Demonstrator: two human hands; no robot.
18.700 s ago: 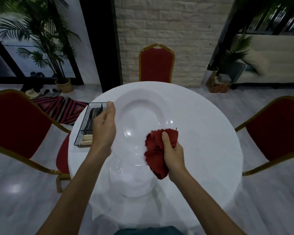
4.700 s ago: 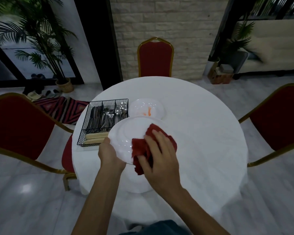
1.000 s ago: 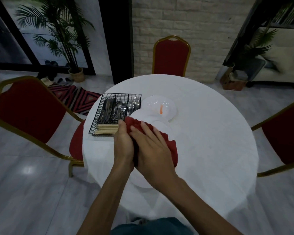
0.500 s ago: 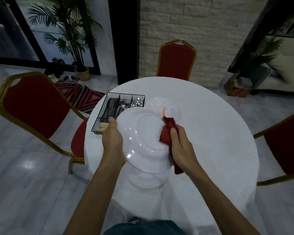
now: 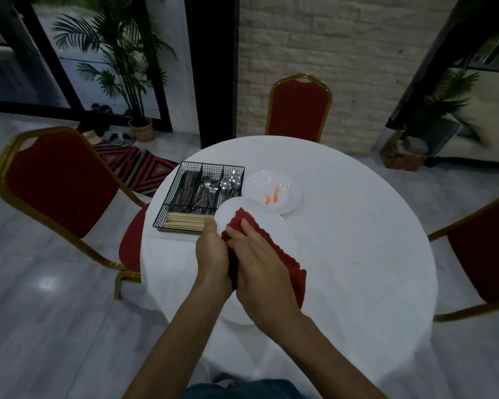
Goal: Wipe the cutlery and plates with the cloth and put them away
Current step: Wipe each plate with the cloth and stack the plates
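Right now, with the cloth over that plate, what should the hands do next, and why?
Probably keep rubbing briefly, then set this plate down. The right hand presses the red cloth on it while the left hand grips its rim, and the stained plate behind waits for wiping.

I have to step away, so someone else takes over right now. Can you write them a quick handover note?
Left hand grips the near-left edge of the plate in hand.
Right hand presses the red cloth flat on that plate.
Cutlery sits sorted in the wire basket at the table's left.
Left to do: finish this plate, then the stained plate beside the basket, with orange smears.
Another plate lies on the table under the hands.
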